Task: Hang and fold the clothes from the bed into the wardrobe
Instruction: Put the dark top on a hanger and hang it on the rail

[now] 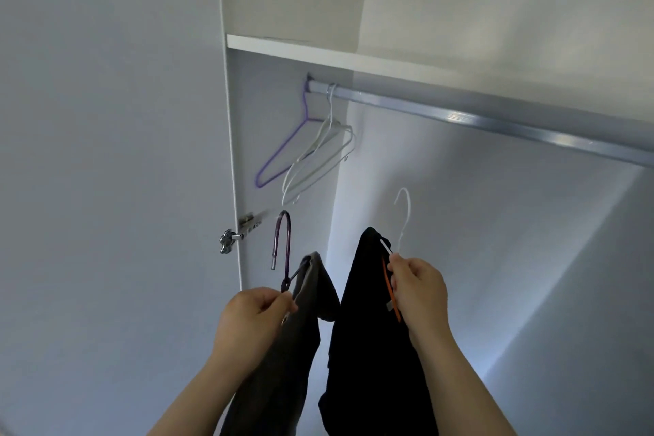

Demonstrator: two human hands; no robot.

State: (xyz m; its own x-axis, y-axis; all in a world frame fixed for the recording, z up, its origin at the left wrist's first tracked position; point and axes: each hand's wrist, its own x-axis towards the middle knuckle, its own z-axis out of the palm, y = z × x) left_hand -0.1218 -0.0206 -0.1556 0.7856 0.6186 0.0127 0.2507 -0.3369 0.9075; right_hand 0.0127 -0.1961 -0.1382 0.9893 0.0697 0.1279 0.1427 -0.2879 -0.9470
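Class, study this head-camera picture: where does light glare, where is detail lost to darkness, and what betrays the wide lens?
Head view: glare streaks the metal rail; the black garment on the white hanger in the right hand is too dark to show folds; head view again, the shelf and rail slant steeply, a wide-angle effect; the top right looks soft, washed out.

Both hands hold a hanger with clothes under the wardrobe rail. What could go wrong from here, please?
1. The left hand pinches the purple hanger, the right hand the white hanger, so no hand is free to steady a hook that misses the rail.
2. The grey garment hangs bunched on its hanger and might slip off when lifted.
3. The empty hangers crowd the rail's left end; the purple hook could tangle there.
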